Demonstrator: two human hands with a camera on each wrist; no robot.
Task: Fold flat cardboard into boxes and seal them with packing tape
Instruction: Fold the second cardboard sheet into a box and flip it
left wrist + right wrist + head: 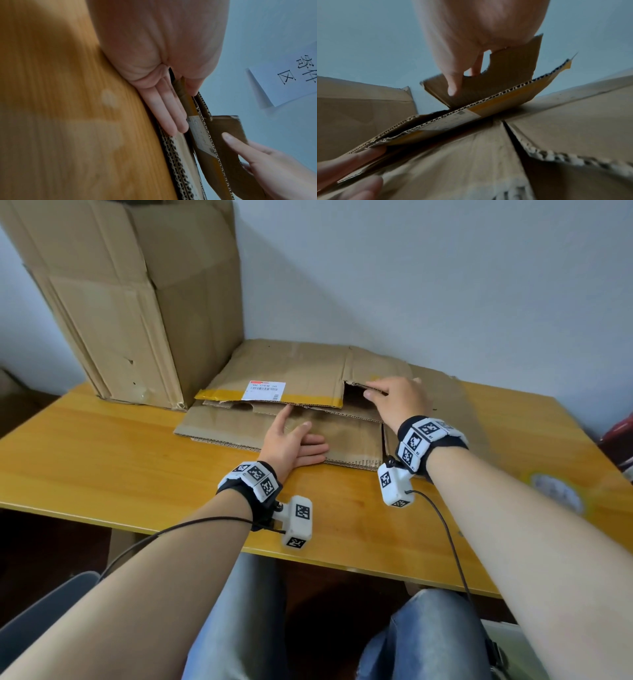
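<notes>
Your right hand (397,398) is pinching the side flap (368,386) of the flattened box (291,371) at one o'clock; your left hand (291,441), seemingly flat, is pressing the cardboard beneath.

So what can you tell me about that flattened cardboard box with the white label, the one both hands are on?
The flattened brown corrugated cardboard box lies topmost on a stack of flat cardboard on the yellow wooden table. Yellowish tape runs along its near edge, under a white printed shipping label. Its edges look worn and torn. The right hand pinches and lifts a side flap, opening a gap; the left hand lies flat on the sheet below, forefinger reaching under the taped edge.
</notes>
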